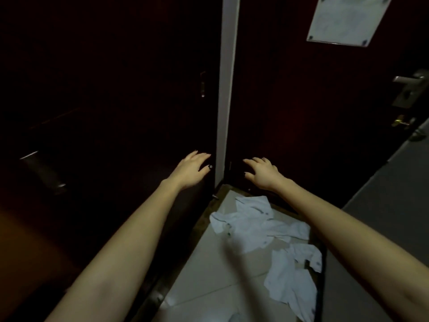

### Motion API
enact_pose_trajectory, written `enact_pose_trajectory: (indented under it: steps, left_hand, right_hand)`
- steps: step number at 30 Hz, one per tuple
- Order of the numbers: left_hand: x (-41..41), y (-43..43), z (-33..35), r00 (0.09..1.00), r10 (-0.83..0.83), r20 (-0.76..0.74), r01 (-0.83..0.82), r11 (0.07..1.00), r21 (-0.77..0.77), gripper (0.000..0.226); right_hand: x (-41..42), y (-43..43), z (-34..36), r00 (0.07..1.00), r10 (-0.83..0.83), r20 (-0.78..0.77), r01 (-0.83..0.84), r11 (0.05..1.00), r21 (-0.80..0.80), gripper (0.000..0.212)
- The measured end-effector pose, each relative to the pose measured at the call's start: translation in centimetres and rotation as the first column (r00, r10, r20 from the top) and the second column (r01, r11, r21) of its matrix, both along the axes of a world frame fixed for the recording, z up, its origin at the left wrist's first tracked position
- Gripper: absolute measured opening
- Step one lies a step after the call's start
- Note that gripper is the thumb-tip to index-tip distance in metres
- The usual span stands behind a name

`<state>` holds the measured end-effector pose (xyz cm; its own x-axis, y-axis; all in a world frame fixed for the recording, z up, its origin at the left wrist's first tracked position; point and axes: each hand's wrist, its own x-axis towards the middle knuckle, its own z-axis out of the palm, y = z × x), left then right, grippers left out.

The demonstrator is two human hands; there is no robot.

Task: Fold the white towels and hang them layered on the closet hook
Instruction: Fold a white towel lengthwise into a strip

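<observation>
Towels [260, 225] [291, 280], two crumpled, hands [192, 169] [263, 174], two outstretched

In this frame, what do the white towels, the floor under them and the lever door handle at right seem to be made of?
The white towels look like soft woven cloth, matt; they lie crumpled in loose folds. The floor looks like pale tile, probably glazed ceramic, with joint lines and a faint sheen. The door handle looks like metal with a silvery, perhaps brushed finish; it catches the light.
</observation>
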<state>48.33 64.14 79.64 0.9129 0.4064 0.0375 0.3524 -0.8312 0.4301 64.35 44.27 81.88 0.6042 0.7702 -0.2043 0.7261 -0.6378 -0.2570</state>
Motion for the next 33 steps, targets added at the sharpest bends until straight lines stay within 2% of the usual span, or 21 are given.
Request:
enact_pose_trajectory:
  steps: [5,10,14,19,23,27,29,33]
  left_hand:
    - [10.6,1.0,-3.9,0.999,-0.036,-0.041,0.034,0.999,-0.039,0.052]
    - [17.7,1.0,-10.9,0.989,-0.103,-0.103,0.093,0.991,-0.095,0.052]
    - [21.2,1.5,-19.5,0.982,-0.120,-0.148,0.094,0.981,-0.168,0.049]
    - [24.3,3.9,-33.8,0.995,0.016,-0.098,-0.052,0.921,-0.387,0.039]
    - [26.0,5.4,-47.0,0.977,0.196,-0.083,-0.208,0.809,-0.549,0.040]
    - [27.4,6.4,-59.2,0.948,0.304,-0.092,-0.292,0.724,-0.625,0.034]
    - [27.9,6.5,-65.5,0.937,0.326,-0.127,-0.326,0.680,-0.657,0.033]
    - [28.4,5.4,-76.6,0.885,0.407,-0.227,-0.430,0.528,-0.732,0.030]
  right_hand:
    - [8.8,-0.1,-4.5,0.992,-0.120,-0.037,0.119,0.992,-0.032,0.057]
    - [14.7,0.4,-12.5,0.974,-0.197,-0.110,0.191,0.979,-0.066,0.056]
    - [17.9,2.0,-21.3,0.963,-0.218,-0.156,0.197,0.970,-0.140,0.057]
    - [20.6,5.4,-34.8,0.947,-0.222,-0.234,0.197,0.972,-0.126,0.058]
    - [22.1,7.9,-47.6,0.935,-0.213,-0.283,0.186,0.975,-0.120,0.059]
    - [23.6,9.3,-60.3,0.922,-0.220,-0.319,0.184,0.973,-0.138,0.060]
    - [24.3,9.9,-66.9,0.913,-0.235,-0.334,0.192,0.969,-0.157,0.060]
    - [24.8,11.2,-77.6,0.893,-0.206,-0.399,0.155,0.975,-0.157,0.060]
